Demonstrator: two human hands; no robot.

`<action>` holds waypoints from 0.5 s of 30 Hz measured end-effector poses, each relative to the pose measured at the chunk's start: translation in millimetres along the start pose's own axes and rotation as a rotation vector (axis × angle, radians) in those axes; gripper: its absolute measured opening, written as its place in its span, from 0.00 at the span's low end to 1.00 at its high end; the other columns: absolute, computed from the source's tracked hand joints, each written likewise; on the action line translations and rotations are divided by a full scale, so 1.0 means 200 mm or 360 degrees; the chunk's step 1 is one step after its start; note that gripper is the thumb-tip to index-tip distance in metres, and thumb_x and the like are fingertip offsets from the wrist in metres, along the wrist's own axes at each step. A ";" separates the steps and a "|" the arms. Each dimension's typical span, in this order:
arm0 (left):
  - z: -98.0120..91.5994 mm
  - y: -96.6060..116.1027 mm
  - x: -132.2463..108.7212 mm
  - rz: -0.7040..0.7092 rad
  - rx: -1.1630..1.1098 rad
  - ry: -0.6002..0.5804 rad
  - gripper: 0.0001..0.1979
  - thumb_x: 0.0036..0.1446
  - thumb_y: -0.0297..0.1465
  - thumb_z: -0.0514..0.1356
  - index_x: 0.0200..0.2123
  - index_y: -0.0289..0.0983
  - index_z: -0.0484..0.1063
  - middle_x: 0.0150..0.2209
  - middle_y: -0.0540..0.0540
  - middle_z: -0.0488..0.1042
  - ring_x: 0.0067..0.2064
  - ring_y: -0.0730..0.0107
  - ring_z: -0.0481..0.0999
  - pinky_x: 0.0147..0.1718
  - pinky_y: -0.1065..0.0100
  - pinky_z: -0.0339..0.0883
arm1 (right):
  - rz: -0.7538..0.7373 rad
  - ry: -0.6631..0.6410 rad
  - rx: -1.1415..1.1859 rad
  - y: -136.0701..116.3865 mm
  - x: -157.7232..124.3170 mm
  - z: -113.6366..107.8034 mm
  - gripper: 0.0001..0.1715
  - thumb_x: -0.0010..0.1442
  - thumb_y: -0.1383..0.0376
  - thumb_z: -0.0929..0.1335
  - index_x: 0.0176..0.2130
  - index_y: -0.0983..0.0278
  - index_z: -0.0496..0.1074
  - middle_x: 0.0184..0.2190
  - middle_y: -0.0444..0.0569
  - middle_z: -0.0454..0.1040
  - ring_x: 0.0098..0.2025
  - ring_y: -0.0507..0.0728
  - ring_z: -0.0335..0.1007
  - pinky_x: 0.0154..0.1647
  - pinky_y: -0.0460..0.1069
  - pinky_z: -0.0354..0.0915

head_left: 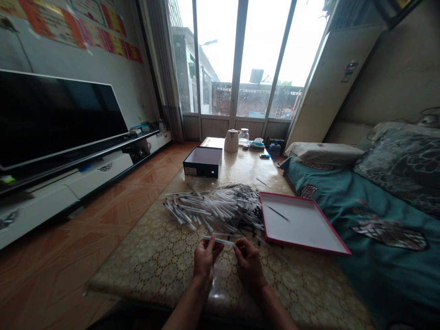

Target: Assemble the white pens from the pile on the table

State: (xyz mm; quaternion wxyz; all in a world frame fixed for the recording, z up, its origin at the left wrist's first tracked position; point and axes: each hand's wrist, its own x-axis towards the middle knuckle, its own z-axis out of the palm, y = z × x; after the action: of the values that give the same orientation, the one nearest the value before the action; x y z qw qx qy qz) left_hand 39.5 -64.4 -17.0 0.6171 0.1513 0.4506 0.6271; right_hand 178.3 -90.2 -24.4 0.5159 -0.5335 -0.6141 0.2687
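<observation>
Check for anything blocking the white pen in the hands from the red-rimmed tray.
Nothing tall blocks it. The right hand sits on that side of the white pen, and a few loose dark pen pieces lie low near the corner of the red-rimmed tray.

Bare left hand (205, 257) and right hand (249, 266) grip a slim white plastic pen barrel (218, 240).
A loose heap of white plastic pens (213, 208) lies just ahead, beside a shallow white tray with a red rim (309, 229), on a patterned gold table cover (161, 270).

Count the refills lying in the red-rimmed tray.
1: a thin dark refill lying diagonally on the white floor of the red-rimmed tray; none appears hidden.
</observation>
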 end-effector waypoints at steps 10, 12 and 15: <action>-0.02 0.13 0.07 0.0170 -0.0173 0.0340 0.07 0.50 0.26 0.61 0.23 0.34 0.65 0.18 0.52 0.71 0.21 0.76 0.73 0.27 0.72 0.71 | 0.0274 0.0307 0.0477 0.04 0.00 -0.03 0.10 0.56 0.59 0.63 0.28 0.62 0.60 0.19 0.36 0.55 0.19 0.47 0.53 0.19 0.42 0.54; -0.06 0.18 0.10 0.0274 -0.0219 0.0482 0.07 0.52 0.27 0.59 0.24 0.34 0.65 0.18 0.53 0.71 0.20 0.77 0.72 0.27 0.73 0.71 | 0.0383 0.0382 0.0633 0.07 0.01 -0.05 0.10 0.56 0.58 0.64 0.29 0.61 0.59 0.17 0.34 0.56 0.16 0.46 0.51 0.15 0.41 0.51; -0.10 0.22 0.14 0.0311 -0.0230 0.0637 0.07 0.53 0.27 0.58 0.23 0.35 0.65 0.17 0.53 0.70 0.19 0.78 0.72 0.26 0.72 0.70 | 0.0482 0.0604 0.0780 0.12 0.04 -0.07 0.12 0.53 0.57 0.65 0.30 0.61 0.59 0.17 0.34 0.60 0.14 0.46 0.54 0.14 0.41 0.53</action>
State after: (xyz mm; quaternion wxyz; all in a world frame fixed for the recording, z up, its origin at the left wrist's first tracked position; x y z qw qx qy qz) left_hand -9.0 -38.9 -4.9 0.4611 0.0221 0.5011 0.7320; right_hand 199.8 -79.7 -38.0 0.6880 -0.5192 -0.3381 0.3778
